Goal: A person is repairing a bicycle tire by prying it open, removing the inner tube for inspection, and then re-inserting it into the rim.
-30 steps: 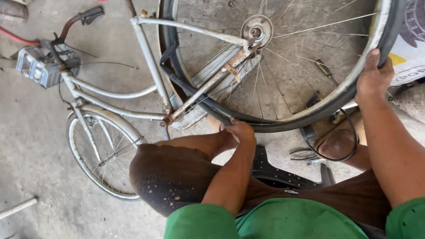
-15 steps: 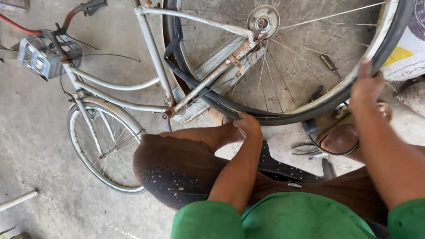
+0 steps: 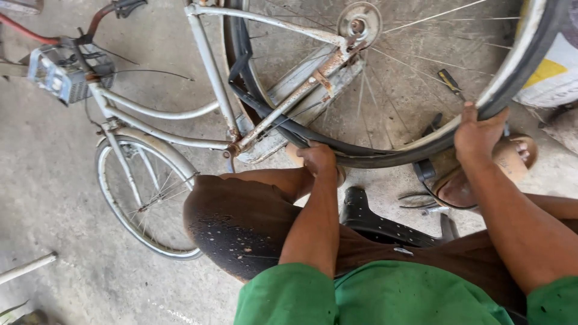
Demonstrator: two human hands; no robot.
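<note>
**Hands on a bicycle tyre**

An upturned bicycle lies on concrete. The left hand [image 3: 317, 159] clamps the black tyre [image 3: 361, 157] at the near rim of the rear wheel [image 3: 518, 57]; the right hand [image 3: 477, 133] curls over it farther right. Fingers could get pinched between tyre and rim. The wheel's right edge is cut off; floor tools are indistinct.

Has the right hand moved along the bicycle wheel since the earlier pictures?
Yes. The right hand has slid down the tyre, toward the left hand: a second ago it gripped level with the wheel hub, now well below it.
</note>
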